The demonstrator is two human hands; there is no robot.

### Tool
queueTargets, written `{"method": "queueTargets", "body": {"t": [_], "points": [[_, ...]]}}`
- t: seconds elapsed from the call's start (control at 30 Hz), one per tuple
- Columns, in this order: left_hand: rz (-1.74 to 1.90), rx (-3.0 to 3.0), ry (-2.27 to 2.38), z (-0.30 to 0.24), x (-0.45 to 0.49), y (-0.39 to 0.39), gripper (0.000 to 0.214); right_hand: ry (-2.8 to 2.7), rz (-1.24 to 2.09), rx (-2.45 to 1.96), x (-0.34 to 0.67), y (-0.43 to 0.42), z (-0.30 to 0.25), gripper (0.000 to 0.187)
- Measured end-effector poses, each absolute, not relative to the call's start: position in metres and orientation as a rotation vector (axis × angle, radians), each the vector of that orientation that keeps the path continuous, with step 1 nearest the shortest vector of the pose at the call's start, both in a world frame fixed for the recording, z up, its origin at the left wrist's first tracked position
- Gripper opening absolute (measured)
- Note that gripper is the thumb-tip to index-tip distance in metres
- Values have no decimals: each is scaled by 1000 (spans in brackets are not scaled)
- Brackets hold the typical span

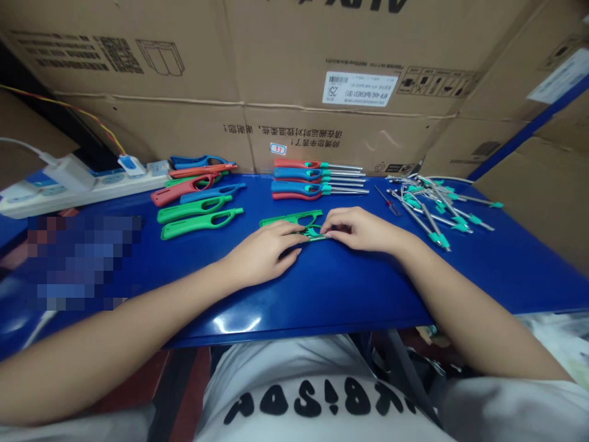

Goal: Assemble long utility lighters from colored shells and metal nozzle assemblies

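Low over the blue table, my left hand (pixel 267 252) reaches palm down, its fingers closed on a green lighter casing (pixel 301 239) that they mostly hide. My right hand (pixel 356 228) meets it from the right, thumb and forefinger pinched on the metal lighter tube (pixel 323 237) at the casing's front end. A small teal trigger piece (pixel 313 231) shows between the fingertips. Just behind the fingers lies another green casing half (pixel 301 217) with an open loop. How far the tube sits inside the casing is hidden.
Lighters with metal tubes (pixel 299 184) are stacked at the back. Red, blue and green casings (pixel 202 221) lie left. Loose tube assemblies (pixel 442 209) with teal triggers pile up at right, near a small screwdriver (pixel 389 201). A power strip (pixel 101 187) and cardboard boxes (pixel 184 116) border the table.
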State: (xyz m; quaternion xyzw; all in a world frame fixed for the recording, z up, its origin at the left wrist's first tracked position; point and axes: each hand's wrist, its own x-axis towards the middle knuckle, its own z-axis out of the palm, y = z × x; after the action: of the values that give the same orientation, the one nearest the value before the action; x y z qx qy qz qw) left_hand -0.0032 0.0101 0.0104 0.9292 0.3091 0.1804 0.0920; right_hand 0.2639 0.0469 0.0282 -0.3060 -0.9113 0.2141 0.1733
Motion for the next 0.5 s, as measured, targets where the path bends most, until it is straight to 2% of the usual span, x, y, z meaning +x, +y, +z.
{"method": "queueTargets", "body": {"t": [0.23, 0.5], "points": [[593, 2785, 898, 7, -4, 12, 34, -2504, 641, -960, 267, 48, 27, 7], [652, 2759, 849, 7, -3, 8, 33, -2539, 602, -875, 265, 45, 29, 10]]}}
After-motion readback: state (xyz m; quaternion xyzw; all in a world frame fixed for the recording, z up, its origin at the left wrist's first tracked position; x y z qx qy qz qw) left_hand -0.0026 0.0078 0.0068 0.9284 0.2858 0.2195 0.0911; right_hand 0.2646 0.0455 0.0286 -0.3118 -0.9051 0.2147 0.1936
